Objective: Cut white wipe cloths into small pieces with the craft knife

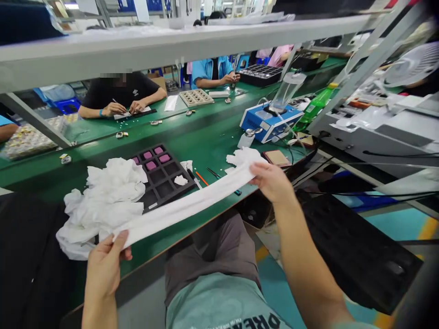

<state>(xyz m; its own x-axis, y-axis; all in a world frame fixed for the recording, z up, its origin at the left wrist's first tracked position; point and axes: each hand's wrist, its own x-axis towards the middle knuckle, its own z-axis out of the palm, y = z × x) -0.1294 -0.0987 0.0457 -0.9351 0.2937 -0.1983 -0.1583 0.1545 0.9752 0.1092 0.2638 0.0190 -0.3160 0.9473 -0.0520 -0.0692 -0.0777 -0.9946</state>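
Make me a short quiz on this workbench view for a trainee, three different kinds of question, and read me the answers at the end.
1. True or false: only the left hand is gripping the white strip.

2. Multiple choice: what colour are the blocks in the black tray?
A) yellow
B) purple
C) green

3. Fill the gap: the large crumpled white pile lies nearer the person's ____ hand.

Key:
1. False; the right hand grips its other end.
2. B
3. left
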